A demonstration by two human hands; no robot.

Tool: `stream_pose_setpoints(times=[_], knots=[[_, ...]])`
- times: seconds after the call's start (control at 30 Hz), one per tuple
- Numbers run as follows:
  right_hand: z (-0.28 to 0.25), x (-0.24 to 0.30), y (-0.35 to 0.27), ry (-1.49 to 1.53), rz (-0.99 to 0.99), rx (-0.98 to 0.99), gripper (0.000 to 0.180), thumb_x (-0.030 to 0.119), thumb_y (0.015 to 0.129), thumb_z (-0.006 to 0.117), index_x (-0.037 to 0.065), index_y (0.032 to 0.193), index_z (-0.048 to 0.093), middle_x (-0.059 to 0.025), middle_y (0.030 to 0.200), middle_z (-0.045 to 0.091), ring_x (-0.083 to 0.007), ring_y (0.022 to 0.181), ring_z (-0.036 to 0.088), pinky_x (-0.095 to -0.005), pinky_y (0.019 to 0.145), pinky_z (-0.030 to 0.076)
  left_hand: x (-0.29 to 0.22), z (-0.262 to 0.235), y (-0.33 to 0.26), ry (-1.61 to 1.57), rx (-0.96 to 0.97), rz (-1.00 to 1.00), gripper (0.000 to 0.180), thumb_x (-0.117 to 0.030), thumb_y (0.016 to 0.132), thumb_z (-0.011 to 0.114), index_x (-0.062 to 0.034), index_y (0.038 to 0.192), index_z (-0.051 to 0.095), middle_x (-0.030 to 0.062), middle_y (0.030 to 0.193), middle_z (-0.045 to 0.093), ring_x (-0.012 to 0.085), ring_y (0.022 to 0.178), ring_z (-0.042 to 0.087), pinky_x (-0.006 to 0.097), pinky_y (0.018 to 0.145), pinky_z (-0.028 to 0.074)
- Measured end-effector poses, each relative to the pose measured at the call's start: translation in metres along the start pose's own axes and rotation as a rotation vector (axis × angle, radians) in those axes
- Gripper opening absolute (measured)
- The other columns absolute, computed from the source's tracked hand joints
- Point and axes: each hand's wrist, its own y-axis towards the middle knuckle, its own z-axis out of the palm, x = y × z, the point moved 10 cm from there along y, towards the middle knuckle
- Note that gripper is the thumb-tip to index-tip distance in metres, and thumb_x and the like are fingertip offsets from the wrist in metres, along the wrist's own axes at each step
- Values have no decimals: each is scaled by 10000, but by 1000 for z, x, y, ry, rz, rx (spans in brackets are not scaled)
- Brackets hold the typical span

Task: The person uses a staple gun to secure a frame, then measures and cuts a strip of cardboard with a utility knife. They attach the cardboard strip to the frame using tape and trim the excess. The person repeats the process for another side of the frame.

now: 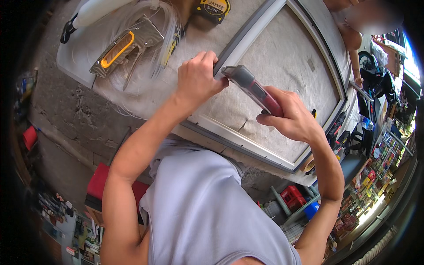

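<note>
The left hand (197, 79) is clenched over the left rail of a grey-and-white window frame (229, 134) lying flat on the workbench (79, 66), likely pinning it so it cannot shift. The right hand (289, 117) grasps a red-and-grey handheld power tool (251, 88), angled so its grey head meets the frame rail just beside the left fingers, where the work is braced closest. Beyond the left hand lie a staple gun (123, 51) with a yellow-lined handle and a yellow tape measure (212, 9), within reach but out of the way. Another person's arm (349, 35) shows past the frame's far edge.
</note>
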Motion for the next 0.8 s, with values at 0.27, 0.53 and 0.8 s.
stream_pose_setpoints(times=[0.27, 0.53, 0.8], knots=[[-10, 8, 15, -9, 51, 78, 444, 197, 703, 665, -53, 1065, 604, -199, 716, 591, -319, 672, 594, -400, 653, 450, -3, -9, -1, -20, -78, 25, 382, -235, 592, 852, -46, 816, 607, 106, 768, 623, 304, 663, 633, 392, 576, 504], [0, 1, 19, -95, 5, -6, 235, 82, 675, 591, -53, 867, 593, -232, 648, 605, -387, 642, 631, -470, 618, 501, -10, -3, 2, -18, -79, 228, 346, -235, 615, 863, -58, 809, 638, 127, 714, 618, 333, 630, 608, 404, 576, 488], [-13, -1, -23, -113, -114, -326, 198, 91, 638, 579, -76, 733, 628, -263, 642, 608, -418, 641, 626, -472, 609, 511, -23, 12, 9, -23, -26, 386, 309, -209, 649, 846, -27, 835, 680, 99, 689, 648, 237, 606, 629, 340, 588, 487]])
